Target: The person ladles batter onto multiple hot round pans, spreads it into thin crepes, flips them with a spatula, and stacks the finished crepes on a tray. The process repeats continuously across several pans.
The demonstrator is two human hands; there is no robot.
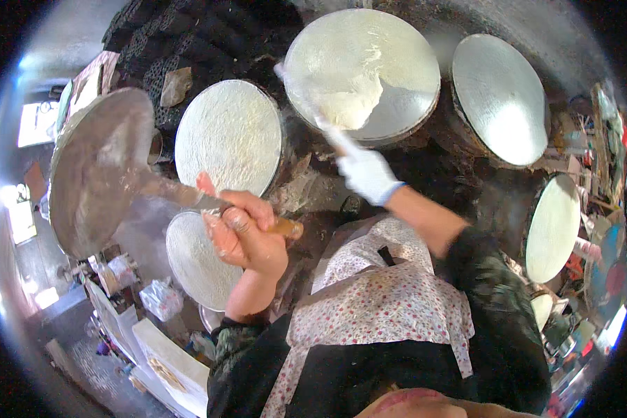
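Note:
My bare left hand (pixel 252 237) is closed on the wooden handle of a metal tool (pixel 209 200). The tool's far part overlaps a tilted, grey-brown round plate (pixel 90 171); whether they join is unclear. My right hand (pixel 366 174), in a white glove, grips a pale, motion-blurred stick-like spreader (pixel 324 124) angled over the left edge of the top round griddle (pixel 404 115). Creamy batter (pixel 345 83) covers much of that griddle, leaving bare metal at its lower right. Between both hands and just above my left one lies another griddle (pixel 226 132) coated in white.
Around me stand a shiny round griddle (pixel 498 94) at upper right, a pale coated one (pixel 552 226) at right and another (pixel 195 258) at lower left. Dark perforated blocks (pixel 139 49) are stacked at the back, with white boards (pixel 167 355) and clutter at lower left.

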